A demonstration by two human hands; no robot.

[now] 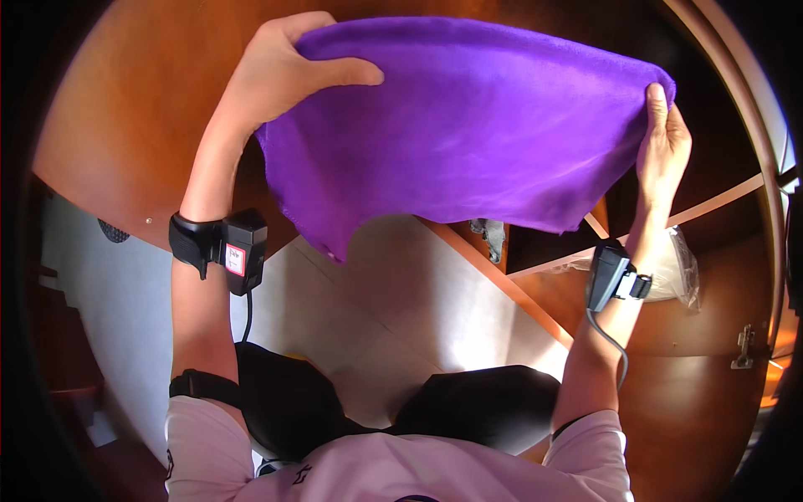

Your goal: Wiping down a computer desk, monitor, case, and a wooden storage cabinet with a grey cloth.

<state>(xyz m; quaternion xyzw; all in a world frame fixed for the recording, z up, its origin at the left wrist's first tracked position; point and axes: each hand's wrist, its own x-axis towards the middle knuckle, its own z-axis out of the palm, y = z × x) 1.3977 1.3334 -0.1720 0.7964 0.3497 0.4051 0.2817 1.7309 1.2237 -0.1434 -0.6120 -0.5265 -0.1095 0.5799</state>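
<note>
A purple cloth (464,125) is stretched out between my hands and hangs down in front of me. My left hand (288,69) grips its upper left side, with the thumb lying across the front and the other fingers mostly hidden behind. At the upper right corner, my right hand (665,135) pinches the cloth with the thumb in front. The cloth's upper edge looks folded over or doubled. Its lower edge is uneven, with a corner drooping on the left.
A wooden cabinet door (125,119) stands at the left. Behind the cloth are dark compartments, a grey crumpled cloth (492,237) and a clear plastic bag (674,270). A metal hinge (744,346) sits on the right wooden panel (690,401). Pale floor tiles (389,301) show below.
</note>
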